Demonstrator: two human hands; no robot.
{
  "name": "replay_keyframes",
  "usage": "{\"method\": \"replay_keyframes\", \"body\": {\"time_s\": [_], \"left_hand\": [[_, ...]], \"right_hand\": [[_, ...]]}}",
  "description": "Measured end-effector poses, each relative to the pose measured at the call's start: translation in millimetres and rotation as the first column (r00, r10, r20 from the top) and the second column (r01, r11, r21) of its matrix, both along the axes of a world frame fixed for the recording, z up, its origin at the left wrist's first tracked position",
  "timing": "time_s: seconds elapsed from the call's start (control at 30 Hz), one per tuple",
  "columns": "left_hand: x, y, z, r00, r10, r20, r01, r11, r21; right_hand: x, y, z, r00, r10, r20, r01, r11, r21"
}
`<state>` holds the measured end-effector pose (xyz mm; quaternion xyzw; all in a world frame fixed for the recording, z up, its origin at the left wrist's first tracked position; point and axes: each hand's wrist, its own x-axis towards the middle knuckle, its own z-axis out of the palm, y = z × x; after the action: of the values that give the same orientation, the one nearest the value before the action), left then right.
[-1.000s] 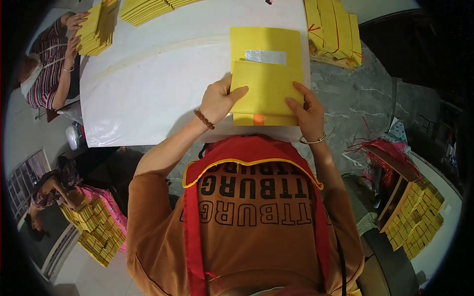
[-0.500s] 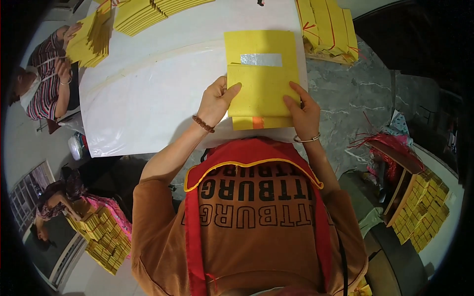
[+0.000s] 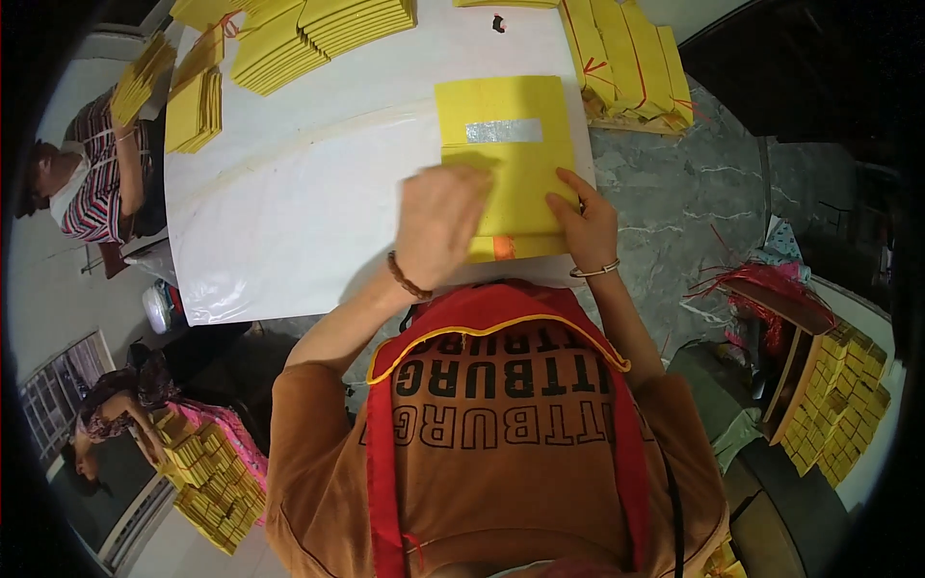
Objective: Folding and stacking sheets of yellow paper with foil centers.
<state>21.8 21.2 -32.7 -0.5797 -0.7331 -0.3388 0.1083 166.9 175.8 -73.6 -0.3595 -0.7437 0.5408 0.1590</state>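
Observation:
In front of me on the white table lies a folded yellow paper piece [image 3: 525, 183] with a silver foil strip [image 3: 504, 131] across its upper part and an orange patch [image 3: 504, 248] near its lower edge. My right hand [image 3: 586, 226] grips the right edge, its thumb on top and its other fingers partly under the paper. Smeared by motion, my left hand [image 3: 443, 226] is over the paper's left side, knuckles up. Its fingers are too blurred to read.
Fanned yellow paper stacks [image 3: 356, 34] line the far left of the white table [image 3: 289, 212]. Bundles tied with red string [image 3: 631, 58] sit at the far right. On the left, a person [image 3: 101, 183] handles yellow paper; another person [image 3: 120, 414] bends by piled bundles [image 3: 217, 477]. More bundles [image 3: 833, 405] stand at right.
My left hand has left the paper's left edge and moved over its surface, to the right and slightly down. My right hand keeps its edge grip. The person at left has lifted some yellow papers.

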Motion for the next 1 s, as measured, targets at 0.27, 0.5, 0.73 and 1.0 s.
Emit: {"method": "replay_keyframes", "body": {"time_s": [0.27, 0.5, 0.73, 1.0], "left_hand": [[28.7, 10.2, -19.1, 0.941, -0.32, 0.108, 0.335, 0.847, -0.413], [30.3, 2.7, -18.0, 0.941, -0.316, 0.125, 0.338, 0.828, -0.448], [27.2, -2.5, -20.9, 0.935, -0.318, 0.159, 0.355, 0.802, -0.48], [26.1, -10.1, -28.5, 0.904, -0.117, 0.41, 0.256, 0.919, -0.301]], "right_hand": [[0.9, -2.6, -4.7, 1.0, 0.014, -0.006, -0.013, 0.994, 0.113], [6.3, -13.6, 6.9, 0.997, 0.04, 0.071, -0.049, 0.99, 0.129], [30.4, -43.4, 20.8, 0.855, 0.415, 0.312, -0.5, 0.497, 0.709], [36.7, -50.0, -5.6, 0.837, 0.421, 0.351, -0.528, 0.449, 0.72]]}}
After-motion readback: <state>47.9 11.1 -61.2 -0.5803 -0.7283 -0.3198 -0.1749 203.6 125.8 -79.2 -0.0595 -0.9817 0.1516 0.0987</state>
